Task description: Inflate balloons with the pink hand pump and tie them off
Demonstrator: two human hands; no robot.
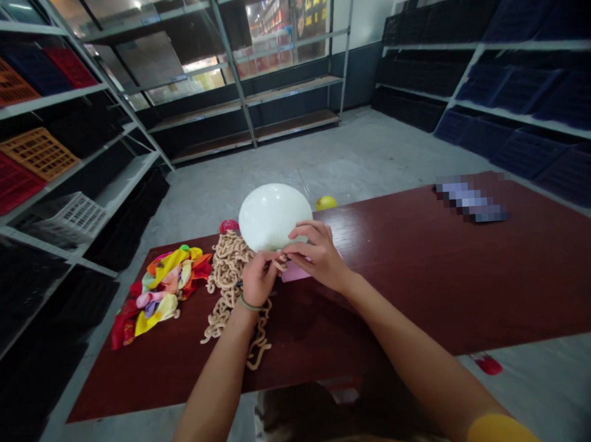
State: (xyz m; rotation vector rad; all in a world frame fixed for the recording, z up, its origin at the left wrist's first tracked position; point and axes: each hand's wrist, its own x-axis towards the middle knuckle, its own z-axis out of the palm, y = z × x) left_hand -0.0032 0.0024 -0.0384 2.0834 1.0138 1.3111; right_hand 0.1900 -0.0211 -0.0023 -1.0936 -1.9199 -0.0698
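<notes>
An inflated white balloon [271,214] rests at the far edge of the dark red table [429,273]. Both hands meet at its neck, just below it. My left hand [257,277] is closed in a pinch on the neck, with a green band on its wrist. My right hand [316,254] has its fingers curled and pinched at the same spot. A tan chain of links [226,278] lies in a pile under and left of my left hand. A pink card [294,272] shows under my right hand.
A heap of limp coloured balloons [162,289] lies at the table's left. A red balloon [229,226] and a yellow balloon [326,202] sit behind the white one. A blurred item [469,200] lies far right. Shelving with crates [36,153] lines both sides.
</notes>
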